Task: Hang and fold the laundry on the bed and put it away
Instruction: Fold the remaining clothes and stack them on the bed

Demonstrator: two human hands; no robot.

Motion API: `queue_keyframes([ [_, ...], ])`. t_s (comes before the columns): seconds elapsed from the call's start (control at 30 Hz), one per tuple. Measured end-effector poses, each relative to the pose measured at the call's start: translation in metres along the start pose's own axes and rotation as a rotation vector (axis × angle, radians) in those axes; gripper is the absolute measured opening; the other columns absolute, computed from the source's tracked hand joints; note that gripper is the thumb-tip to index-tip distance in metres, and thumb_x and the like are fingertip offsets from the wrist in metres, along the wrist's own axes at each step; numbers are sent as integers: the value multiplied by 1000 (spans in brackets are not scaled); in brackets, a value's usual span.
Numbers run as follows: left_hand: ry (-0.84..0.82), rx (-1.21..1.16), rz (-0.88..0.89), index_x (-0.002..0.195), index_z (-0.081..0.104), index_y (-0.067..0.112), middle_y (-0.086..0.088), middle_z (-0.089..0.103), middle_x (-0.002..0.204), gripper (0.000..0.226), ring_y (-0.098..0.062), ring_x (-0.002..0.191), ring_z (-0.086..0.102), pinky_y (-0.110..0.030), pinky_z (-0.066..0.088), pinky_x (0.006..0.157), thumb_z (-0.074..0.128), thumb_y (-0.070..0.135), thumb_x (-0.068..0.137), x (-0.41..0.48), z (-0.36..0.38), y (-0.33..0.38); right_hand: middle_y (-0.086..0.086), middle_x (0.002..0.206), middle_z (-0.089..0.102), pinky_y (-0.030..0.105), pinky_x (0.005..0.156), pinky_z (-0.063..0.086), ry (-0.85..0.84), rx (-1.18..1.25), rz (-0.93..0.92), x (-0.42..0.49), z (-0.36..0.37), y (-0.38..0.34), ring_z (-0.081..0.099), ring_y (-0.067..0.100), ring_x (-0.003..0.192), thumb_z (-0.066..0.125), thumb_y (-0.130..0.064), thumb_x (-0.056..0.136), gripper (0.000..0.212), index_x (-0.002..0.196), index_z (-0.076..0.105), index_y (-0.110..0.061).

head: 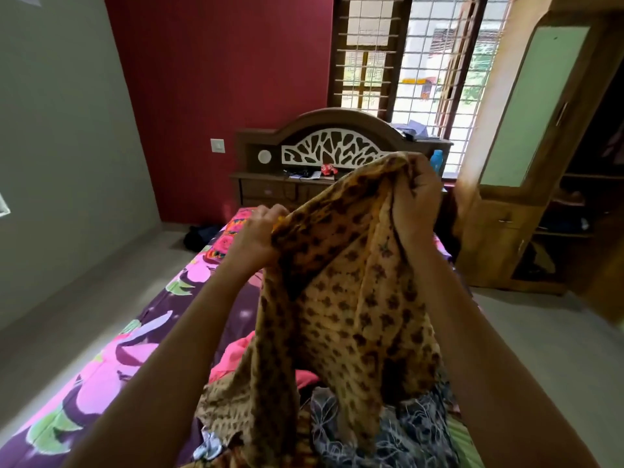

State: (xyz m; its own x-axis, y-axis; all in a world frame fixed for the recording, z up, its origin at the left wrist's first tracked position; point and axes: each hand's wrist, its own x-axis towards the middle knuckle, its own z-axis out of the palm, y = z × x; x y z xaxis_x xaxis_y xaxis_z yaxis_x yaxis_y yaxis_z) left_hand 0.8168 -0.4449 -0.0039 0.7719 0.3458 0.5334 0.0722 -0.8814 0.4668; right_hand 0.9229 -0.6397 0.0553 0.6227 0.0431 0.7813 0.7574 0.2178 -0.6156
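Note:
A yellow-brown garment with dark flower prints [351, 298] hangs in the air over the bed [111, 376]. My left hand [256, 233] grips its upper edge at the left. My right hand [420, 194] holds a bunched part of the same edge, higher and to the right. The cloth drapes down between my forearms onto a pile of other laundry: a pink piece [233, 356], a dark blue floral piece [401, 434] and more patterned fabric at the bottom. The bed has a purple sheet with pink flowers.
A wooden headboard [331, 143] with small items on its shelf stands at the far end, a blue bottle [436, 161] beside it. An open wooden wardrobe [526, 211] is at the right. A barred window is behind. Grey floor lies on both sides of the bed.

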Motion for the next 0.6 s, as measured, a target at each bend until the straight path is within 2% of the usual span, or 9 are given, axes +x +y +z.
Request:
queue_keyframes([
  [0.1, 37, 1, -225, 102, 65, 3, -24, 60, 98, 37, -33, 93, 59, -31, 42, 76, 60, 29, 76, -4, 3, -29, -10, 74, 50, 6, 67, 40, 183, -17, 69, 13, -20, 7, 51, -16, 64, 46, 2, 94, 19, 86, 59, -10],
  [0.2, -15, -319, -391, 78, 67, 2, -9, 62, 64, 27, -24, 73, 58, -30, 38, 61, 64, 29, 81, -2, -8, -30, -10, 74, 50, 4, 68, 40, 212, -235, 72, 10, -34, 20, 51, -16, 66, 44, -2, 96, 16, 93, 59, 5],
  [0.23, -85, -408, -370, 80, 68, 7, -1, 61, 63, 22, -20, 71, 56, -29, 41, 60, 62, 26, 87, -2, -14, -23, -7, 77, 53, 5, 70, 42, 140, -331, 96, 9, -38, 27, 52, -13, 68, 44, -5, 98, 18, 96, 58, 5],
  [0.3, -219, -468, -241, 94, 67, 10, 0, 63, 77, 20, -13, 74, 59, -23, 48, 65, 48, 17, 96, 0, -28, -5, 2, 91, 60, 14, 79, 48, -105, -606, 197, 8, -50, 46, 57, 1, 80, 42, -10, 99, 23, 112, 58, -1],
  [0.37, -177, -472, -127, 99, 64, 5, -10, 63, 83, 23, -16, 71, 59, -22, 49, 64, 43, 14, 98, 2, -42, 12, 8, 101, 64, 38, 86, 53, -340, -1039, 292, 11, -60, 64, 63, 23, 91, 41, -13, 97, 26, 117, 56, -10],
  [0.43, -76, -383, -70, 97, 64, 6, -11, 57, 73, 23, -11, 56, 51, -22, 42, 54, 42, 14, 98, 7, -56, 27, 14, 105, 61, 47, 85, 53, -456, -1255, 445, 14, -64, 69, 62, 31, 96, 41, -12, 96, 24, 114, 55, -7],
  [0.47, -100, -307, -62, 93, 64, 10, -6, 53, 68, 22, -5, 50, 47, -19, 38, 51, 43, 16, 98, 9, -61, 34, 16, 108, 60, 47, 87, 53, -478, -1205, 567, 15, -63, 69, 61, 33, 99, 42, -10, 95, 23, 114, 53, -4],
  [0.53, -355, -218, -161, 89, 65, 15, -1, 55, 69, 24, -5, 55, 51, -17, 41, 56, 49, 33, 95, 8, -66, 47, 19, 111, 59, 47, 89, 52, -436, -939, 725, 21, -55, 72, 61, 35, 103, 43, -5, 91, 26, 115, 52, 1],
  [0.6, -639, -155, -274, 90, 69, 13, 0, 67, 78, 41, -13, 70, 63, -24, 50, 70, 63, 53, 79, 1, -62, 54, 20, 116, 59, 45, 94, 50, -336, -629, 666, 22, -38, 74, 59, 35, 108, 41, -2, 88, 34, 120, 54, -4],
])
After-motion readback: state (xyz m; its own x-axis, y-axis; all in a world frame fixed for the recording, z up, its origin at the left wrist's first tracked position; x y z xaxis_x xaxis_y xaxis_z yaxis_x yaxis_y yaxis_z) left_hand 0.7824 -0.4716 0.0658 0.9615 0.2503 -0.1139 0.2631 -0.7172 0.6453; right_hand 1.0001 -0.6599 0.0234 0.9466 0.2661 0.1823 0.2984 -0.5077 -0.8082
